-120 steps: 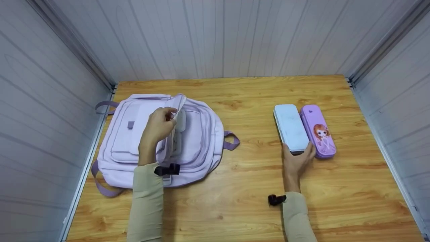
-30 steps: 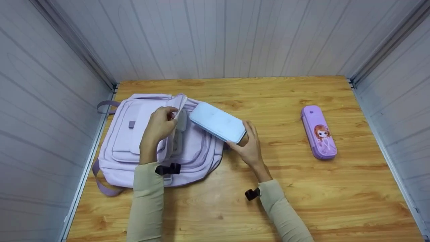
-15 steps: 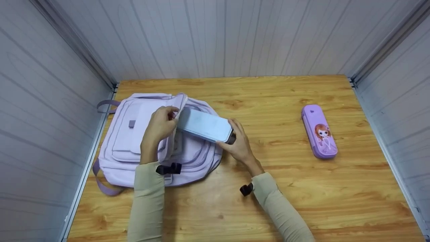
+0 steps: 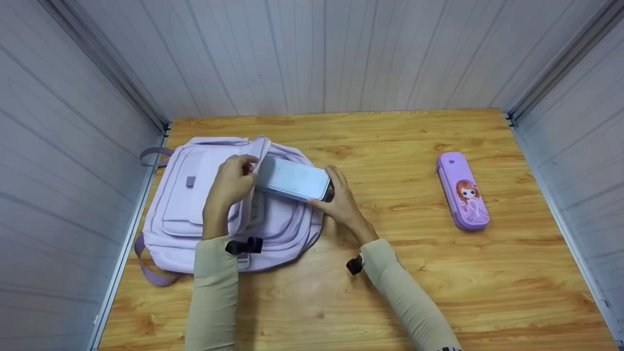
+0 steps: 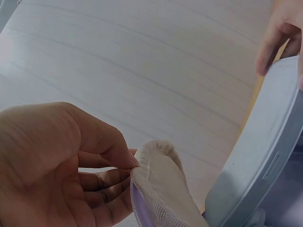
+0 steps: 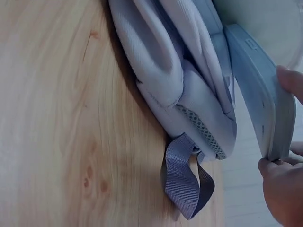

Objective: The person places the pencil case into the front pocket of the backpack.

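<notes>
A lavender backpack lies on the wooden table with its zipped pocket gaping toward the right. My left hand pinches the zippered edge of the pocket flap between thumb and fingers and holds it up. My right hand grips the near end of a light blue pencil case, thumb on one side and fingers on the other. The case's far end is inside the pocket mouth, hidden behind the raised flap. Below it in the pocket, a pale grey-white item shows partly.
A purple pencil case with a printed doll figure lies at the right of the table. The backpack's webbing loop hangs off its near end in the right wrist view. Pale panel walls enclose the table at back and sides.
My right hand has lifted the light blue case from beside the purple one, carried it left, turned it and slid its far end under the flap. My left hand has stayed on the flap.
</notes>
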